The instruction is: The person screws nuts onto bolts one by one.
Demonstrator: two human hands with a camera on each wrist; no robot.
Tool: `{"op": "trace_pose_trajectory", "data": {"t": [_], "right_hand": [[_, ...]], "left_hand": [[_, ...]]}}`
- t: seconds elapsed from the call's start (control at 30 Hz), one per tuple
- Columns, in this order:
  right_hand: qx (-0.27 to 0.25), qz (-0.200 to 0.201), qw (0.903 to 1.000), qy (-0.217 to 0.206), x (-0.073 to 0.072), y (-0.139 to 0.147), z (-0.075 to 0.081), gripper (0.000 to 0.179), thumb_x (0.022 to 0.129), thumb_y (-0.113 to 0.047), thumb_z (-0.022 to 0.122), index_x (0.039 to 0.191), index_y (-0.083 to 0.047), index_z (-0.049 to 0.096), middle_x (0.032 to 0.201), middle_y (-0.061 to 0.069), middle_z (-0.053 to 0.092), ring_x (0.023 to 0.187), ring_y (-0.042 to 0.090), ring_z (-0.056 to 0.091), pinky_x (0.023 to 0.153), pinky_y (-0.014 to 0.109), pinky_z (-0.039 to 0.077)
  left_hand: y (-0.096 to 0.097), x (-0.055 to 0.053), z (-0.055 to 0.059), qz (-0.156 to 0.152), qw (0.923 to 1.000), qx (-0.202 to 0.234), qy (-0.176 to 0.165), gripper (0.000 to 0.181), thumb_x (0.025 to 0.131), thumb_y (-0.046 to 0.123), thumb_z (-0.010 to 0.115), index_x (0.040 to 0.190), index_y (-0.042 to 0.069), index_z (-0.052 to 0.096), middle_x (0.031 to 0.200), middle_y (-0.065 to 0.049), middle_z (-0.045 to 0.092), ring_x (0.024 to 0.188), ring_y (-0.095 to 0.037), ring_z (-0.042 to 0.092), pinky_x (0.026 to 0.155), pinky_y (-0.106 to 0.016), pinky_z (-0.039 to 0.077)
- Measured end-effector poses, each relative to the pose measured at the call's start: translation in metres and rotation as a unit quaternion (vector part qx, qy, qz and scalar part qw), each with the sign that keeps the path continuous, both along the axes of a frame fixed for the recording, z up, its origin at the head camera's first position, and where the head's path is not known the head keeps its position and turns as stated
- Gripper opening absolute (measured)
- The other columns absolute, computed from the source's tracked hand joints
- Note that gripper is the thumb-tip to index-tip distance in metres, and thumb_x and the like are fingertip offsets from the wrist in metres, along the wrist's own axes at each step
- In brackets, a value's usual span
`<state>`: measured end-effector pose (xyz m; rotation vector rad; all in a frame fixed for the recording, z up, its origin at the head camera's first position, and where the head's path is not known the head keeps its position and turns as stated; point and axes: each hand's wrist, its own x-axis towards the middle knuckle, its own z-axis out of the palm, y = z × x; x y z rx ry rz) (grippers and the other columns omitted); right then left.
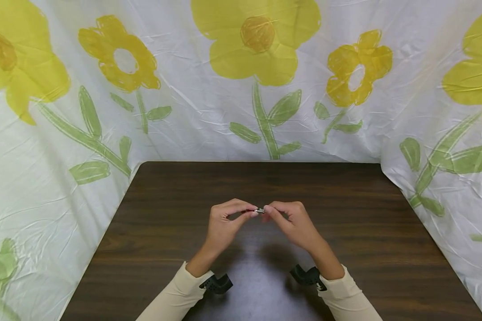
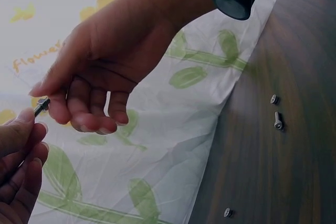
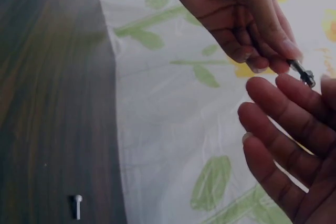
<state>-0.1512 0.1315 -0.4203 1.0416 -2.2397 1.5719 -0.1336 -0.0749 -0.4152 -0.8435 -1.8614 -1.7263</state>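
A small metal bolt [image 1: 259, 210] with a nut [image 2: 44, 103] on its shank is held above the table between both hands. My left hand [image 1: 222, 226] pinches the bolt at one end between thumb and fingertips. At the opposite end, the thumb and index finger of my right hand [image 1: 300, 225] pinch around the nut. Its other fingers are loosely extended in the right wrist view. Fingertips partly hide the bolt.
Loose hardware lies on the dark wooden table [image 1: 164, 187]: in the left wrist view, another bolt [image 2: 279, 121] with a nut [image 2: 274, 99] beside it and one apart; in the right wrist view, a bolt [image 3: 78, 206]. A flowered cloth [image 1: 193, 133] hangs around the table.
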Motion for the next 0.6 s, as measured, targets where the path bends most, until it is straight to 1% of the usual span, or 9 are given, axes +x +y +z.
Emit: {"op": "trace_pose_trajectory", "data": {"t": [0.07,0.1,0.13,0.2,0.23,0.33,0.43,0.6], "right_hand": [[0.004,-0.004,0.9999,-0.010,0.0006,-0.0005,0.0005,0.027,0.101,0.002,0.059,0.084,-0.010,0.076,0.077,-0.002,0.074,0.073,0.014,0.071,0.063,0.031,0.057],[0.003,-0.006,0.9999,-0.012,0.0007,-0.0004,0.0007,0.026,0.101,0.002,0.058,0.085,-0.010,0.075,0.077,-0.001,0.074,0.072,0.014,0.071,0.063,0.032,0.057],[0.003,-0.007,0.9999,-0.011,0.0007,-0.0003,0.0004,0.023,0.100,0.003,0.060,0.088,-0.010,0.075,0.078,-0.001,0.074,0.071,0.014,0.071,0.061,0.031,0.057],[0.000,-0.011,0.9999,-0.006,0.0006,0.0006,0.0005,0.014,0.096,0.002,0.066,0.096,-0.009,0.075,0.082,0.000,0.075,0.072,0.013,0.070,0.063,0.031,0.058],[0.000,-0.012,0.9999,-0.001,0.0008,0.0010,0.0012,0.013,0.094,0.002,0.070,0.100,-0.009,0.074,0.085,0.000,0.075,0.073,0.012,0.070,0.064,0.029,0.057],[-0.003,-0.015,0.9996,0.022,0.0001,0.0021,0.0016,0.028,0.086,0.003,0.079,0.110,-0.008,0.072,0.093,0.001,0.076,0.076,0.012,0.070,0.068,0.027,0.058],[-0.007,-0.016,0.9991,0.038,-0.0006,0.0018,0.0014,0.028,0.083,0.005,0.080,0.107,-0.007,0.073,0.094,0.002,0.076,0.076,0.014,0.071,0.069,0.026,0.059],[-0.017,-0.013,0.9983,0.055,-0.0010,0.0003,-0.0003,0.026,0.081,0.009,0.080,0.101,-0.006,0.075,0.092,0.006,0.076,0.073,0.018,0.071,0.067,0.026,0.059]], "left_hand": [[0.0003,0.0010,0.0020,0.003,1.0000,0.001,-0.001,0.014,0.078,-0.014,0.079,0.089,-0.005,0.077,0.085,-0.013,0.074,0.078,-0.019,0.070,0.072,-0.025,0.057],[0.0002,0.0009,0.0018,0.002,1.0000,0.002,-0.002,0.014,0.078,-0.014,0.079,0.089,-0.006,0.077,0.084,-0.014,0.074,0.078,-0.019,0.070,0.072,-0.025,0.057],[0.0002,0.0010,0.0022,0.002,1.0000,0.002,-0.003,0.013,0.078,-0.014,0.079,0.088,-0.006,0.077,0.084,-0.014,0.074,0.077,-0.019,0.070,0.072,-0.025,0.057],[-0.0002,0.0009,0.0022,0.003,1.0000,0.003,-0.008,0.013,0.078,-0.014,0.079,0.088,-0.006,0.076,0.084,-0.015,0.074,0.077,-0.018,0.069,0.072,-0.024,0.057],[-0.0004,0.0008,0.0021,0.004,0.9999,0.004,-0.010,0.013,0.078,-0.015,0.079,0.088,-0.006,0.076,0.084,-0.015,0.074,0.077,-0.018,0.069,0.072,-0.024,0.057],[-0.0009,0.0007,0.0017,0.004,0.9998,0.006,-0.017,0.013,0.078,-0.015,0.079,0.088,-0.006,0.076,0.084,-0.015,0.074,0.078,-0.017,0.069,0.072,-0.024,0.058],[-0.0012,0.0012,0.0020,0.003,0.9997,0.008,-0.022,0.013,0.079,-0.015,0.079,0.088,-0.007,0.076,0.085,-0.015,0.074,0.078,-0.018,0.069,0.072,-0.024,0.058],[-0.0009,0.0017,0.0027,0.001,0.9996,0.011,-0.027,0.012,0.079,-0.014,0.078,0.089,-0.007,0.076,0.085,-0.016,0.074,0.079,-0.018,0.069,0.073,-0.025,0.058]]}}
